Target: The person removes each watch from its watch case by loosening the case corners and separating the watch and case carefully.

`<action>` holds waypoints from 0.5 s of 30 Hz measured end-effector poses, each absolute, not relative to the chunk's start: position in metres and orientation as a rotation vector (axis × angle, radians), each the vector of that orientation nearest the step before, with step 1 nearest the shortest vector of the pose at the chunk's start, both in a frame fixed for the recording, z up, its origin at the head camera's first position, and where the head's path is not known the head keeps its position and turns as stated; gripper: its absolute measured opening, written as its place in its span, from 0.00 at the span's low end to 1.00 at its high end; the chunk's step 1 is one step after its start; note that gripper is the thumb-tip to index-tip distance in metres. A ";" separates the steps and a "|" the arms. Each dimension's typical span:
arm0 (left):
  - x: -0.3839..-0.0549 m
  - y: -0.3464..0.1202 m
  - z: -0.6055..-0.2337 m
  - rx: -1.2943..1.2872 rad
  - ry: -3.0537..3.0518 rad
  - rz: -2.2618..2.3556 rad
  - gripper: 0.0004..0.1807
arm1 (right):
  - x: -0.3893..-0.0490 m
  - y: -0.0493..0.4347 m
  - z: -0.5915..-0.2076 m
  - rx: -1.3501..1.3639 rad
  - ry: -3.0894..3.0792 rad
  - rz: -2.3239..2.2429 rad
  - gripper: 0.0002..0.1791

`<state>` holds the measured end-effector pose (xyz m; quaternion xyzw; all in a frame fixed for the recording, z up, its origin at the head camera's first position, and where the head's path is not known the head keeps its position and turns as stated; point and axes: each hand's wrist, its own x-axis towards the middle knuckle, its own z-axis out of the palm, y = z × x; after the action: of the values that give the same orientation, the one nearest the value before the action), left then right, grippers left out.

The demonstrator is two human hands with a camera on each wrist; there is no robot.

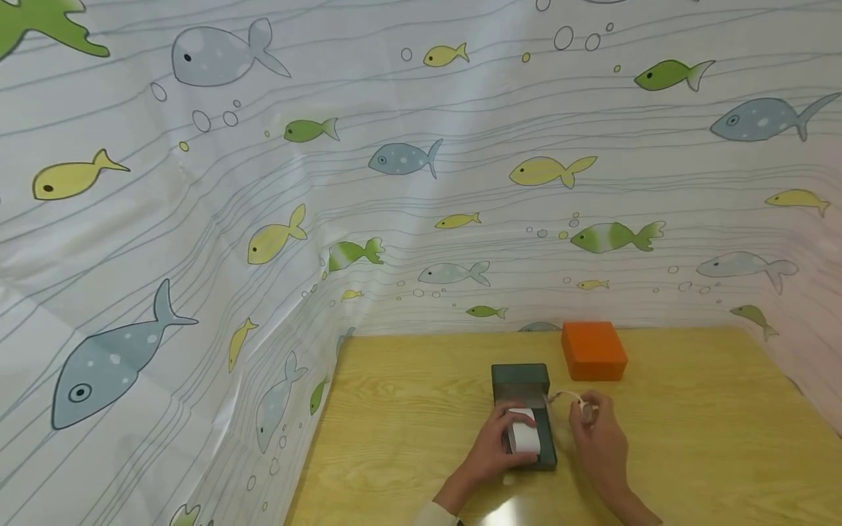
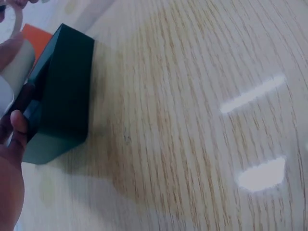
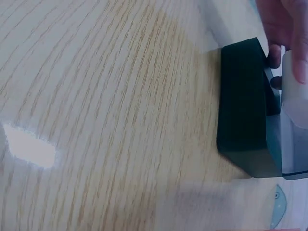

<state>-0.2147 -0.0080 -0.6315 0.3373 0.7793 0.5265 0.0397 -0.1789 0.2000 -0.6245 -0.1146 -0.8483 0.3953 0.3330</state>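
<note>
A dark green open box sits on the table with its long side toward me. My left hand grips a smooth white rounded piece at the box's near half, thumb on its near end and fingers over its far end. To the right of the box, my right hand pinches a small greyish piece. A thin white cord runs from that piece back to the box's right edge. In the left wrist view, the green box stands beside the left fingers; the right wrist view shows its other long side.
An orange box stands behind and to the right of the green one. The wood-grain table ends at white, fish-printed sheeting at the back and both sides.
</note>
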 end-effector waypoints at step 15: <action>-0.213 -0.011 -0.628 0.903 2.406 1.578 0.39 | -0.174 0.200 -0.631 -0.376 -2.169 0.946 0.09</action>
<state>-0.2132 -0.0110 -0.6285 0.2987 0.7962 0.5223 0.0629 -0.1737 0.1999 -0.6306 -0.1460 -0.8431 0.3677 0.3642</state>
